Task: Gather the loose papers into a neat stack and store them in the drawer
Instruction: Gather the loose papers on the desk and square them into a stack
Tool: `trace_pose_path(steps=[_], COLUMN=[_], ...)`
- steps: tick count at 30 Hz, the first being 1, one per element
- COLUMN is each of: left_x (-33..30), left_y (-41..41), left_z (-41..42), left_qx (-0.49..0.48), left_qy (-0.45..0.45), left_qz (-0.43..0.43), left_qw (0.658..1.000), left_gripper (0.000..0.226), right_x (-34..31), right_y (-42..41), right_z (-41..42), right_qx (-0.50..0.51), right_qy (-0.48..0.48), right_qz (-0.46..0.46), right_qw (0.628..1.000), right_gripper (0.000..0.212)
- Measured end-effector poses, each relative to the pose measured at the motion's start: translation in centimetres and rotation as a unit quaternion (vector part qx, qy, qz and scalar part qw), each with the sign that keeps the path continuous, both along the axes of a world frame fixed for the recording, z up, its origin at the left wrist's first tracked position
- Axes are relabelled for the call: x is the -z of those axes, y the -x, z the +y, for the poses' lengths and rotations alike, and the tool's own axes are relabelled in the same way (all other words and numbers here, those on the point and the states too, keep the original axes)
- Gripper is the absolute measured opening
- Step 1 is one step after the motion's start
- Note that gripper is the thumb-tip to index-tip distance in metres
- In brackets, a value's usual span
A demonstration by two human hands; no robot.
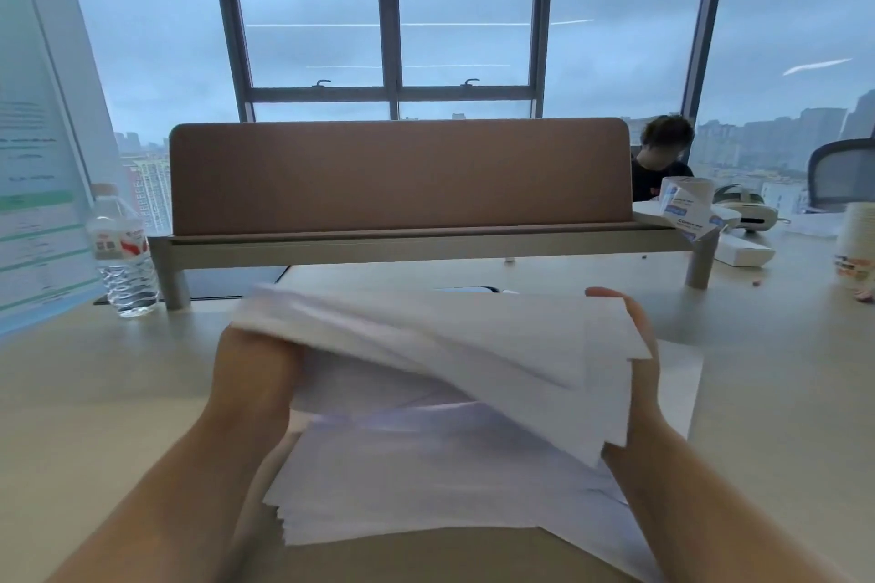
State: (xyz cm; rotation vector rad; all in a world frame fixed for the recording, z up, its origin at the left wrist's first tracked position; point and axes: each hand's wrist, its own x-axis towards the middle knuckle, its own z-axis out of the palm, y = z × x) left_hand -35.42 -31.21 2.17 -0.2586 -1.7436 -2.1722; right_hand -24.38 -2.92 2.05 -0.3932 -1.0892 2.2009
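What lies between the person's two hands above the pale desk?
In the head view, a loose bundle of white paper sheets spans between the left hand and right hand.

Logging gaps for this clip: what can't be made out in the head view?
- Drawer: not in view anywhere.
- Left hand fingers: hidden under the lifted papers.
- Right hand: mostly covered by the papers; only fingertips and wrist show.
- Sheet count and any print: motion blur.
- Water bottle label: too small to read.
- Lower sheets at bottom right: cut off by the frame edge.
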Motion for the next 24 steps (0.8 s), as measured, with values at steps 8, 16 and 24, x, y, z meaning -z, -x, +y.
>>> trace_pose_path(steps=[8,16,24], left_x=[-0.3,-0.2,0.9], left_y=[0.0,0.0,0.6], left_z=[-0.6,-0.6,0.1], left_qx=[-0.124,-0.025,-0.012], left_qy=[0.077,-0.015,0.054], left_qz=[0.041,-0.025,-0.025], left_qw=[0.988,0.999,0.998], left_gripper=[0.022,0.013,0.010], right_x=[-0.2,0.1,0.8], right_y=[0.3,0.6,1.1], right_z=[-1.2,-0.9,-1.6], right_qx=[0.112,0.106,0.093], right_qy=[-0.360,-0.247,-0.311], right_qz=[-0.150,-0.105,-0.151], right_qw=[0.914,0.958,0.934], right_gripper=[0.017,0.038,0.041])
